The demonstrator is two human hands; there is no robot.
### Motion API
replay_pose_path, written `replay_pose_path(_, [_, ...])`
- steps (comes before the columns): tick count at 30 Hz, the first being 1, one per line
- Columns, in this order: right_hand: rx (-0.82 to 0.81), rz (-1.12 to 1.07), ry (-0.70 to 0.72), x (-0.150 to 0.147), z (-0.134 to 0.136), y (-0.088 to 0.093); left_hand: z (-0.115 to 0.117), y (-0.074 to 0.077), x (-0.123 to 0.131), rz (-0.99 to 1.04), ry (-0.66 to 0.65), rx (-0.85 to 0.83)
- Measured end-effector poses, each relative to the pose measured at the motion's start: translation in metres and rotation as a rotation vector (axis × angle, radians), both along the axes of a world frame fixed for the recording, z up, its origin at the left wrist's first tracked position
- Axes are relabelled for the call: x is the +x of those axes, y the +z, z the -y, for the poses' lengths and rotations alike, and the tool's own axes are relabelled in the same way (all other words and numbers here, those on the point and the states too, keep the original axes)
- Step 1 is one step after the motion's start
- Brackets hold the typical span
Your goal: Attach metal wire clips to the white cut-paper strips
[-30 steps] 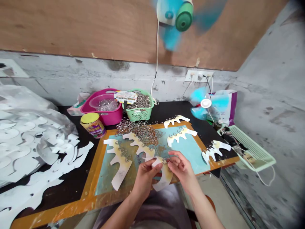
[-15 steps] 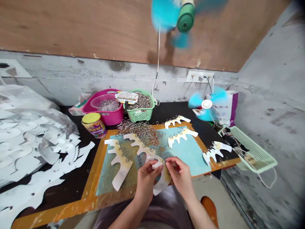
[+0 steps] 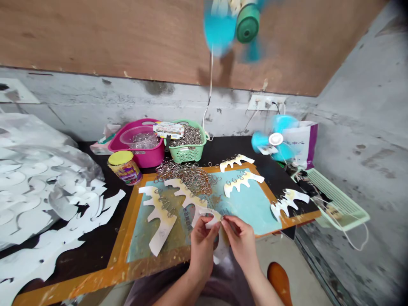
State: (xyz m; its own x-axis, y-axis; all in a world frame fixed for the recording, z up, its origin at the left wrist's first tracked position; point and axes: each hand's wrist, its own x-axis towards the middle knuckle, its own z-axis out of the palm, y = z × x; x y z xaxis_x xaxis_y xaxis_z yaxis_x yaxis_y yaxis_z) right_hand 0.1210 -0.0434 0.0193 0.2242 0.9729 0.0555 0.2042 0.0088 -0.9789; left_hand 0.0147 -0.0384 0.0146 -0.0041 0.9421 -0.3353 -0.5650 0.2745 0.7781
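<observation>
My left hand [image 3: 203, 240] pinches the edge of a white cut-out strip [image 3: 224, 241] with scalloped edges, in front of the table's near edge. Fingertips of my right hand [image 3: 241, 243] are closed on a small metal ring [image 3: 221, 218] at that strip's edge, touching or almost touching my left fingertips. Fingers hide much of the ring. Left of my hands lies a similar white strip [image 3: 163, 227] with rings along its yellowish edge. Another strip [image 3: 188, 196] lies just behind them. Beyond is a loose pile of metal rings [image 3: 191, 176].
More ringed strips [image 3: 244, 182] lie on the blue mat [image 3: 255, 208] and table right. White cut-outs [image 3: 28, 178] in plastic fill the left. Behind stand a pink basket [image 3: 153, 157], green basket [image 3: 191, 154] and tin [image 3: 126, 170]. Two blue fans [image 3: 276, 139] spin.
My left hand has shifted slightly right, closer to my right hand, and the held strip has turned a little. The other strips lie as before.
</observation>
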Motion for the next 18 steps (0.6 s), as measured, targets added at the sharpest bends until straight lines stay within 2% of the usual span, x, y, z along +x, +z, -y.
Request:
replay_pose_path(4, [0.038, 0.023, 0.078, 0.013, -0.004, 0.009, 0.012, -0.003, 0.004, -0.036, 0.009, 0.175])
replay_pose_path(7, [0.054, 0.161, 0.221, 0.034, -0.01, 0.026, 0.03, -0.008, 0.005, -0.161, -0.03, 0.447])
replay_pose_path(10, [0.068, 0.294, 0.499, 0.057, -0.019, 0.046, 0.052, -0.015, 0.003, -0.551, -0.03, 0.812])
replay_pose_path(12, [0.085, 0.374, 0.65, 0.066, -0.027, 0.053, 0.063, -0.016, 0.001, -0.848, 0.043, 0.995])
replay_pose_path(15, [0.13, 0.583, 0.695, 0.069, -0.037, 0.045, 0.066, -0.008, 0.0, -1.067, 0.146, 1.146])
replay_pose_path(18, [0.194, 0.782, 0.591, 0.067, -0.039, 0.022, 0.045, 0.004, 0.001, -1.247, 0.092, 1.182])
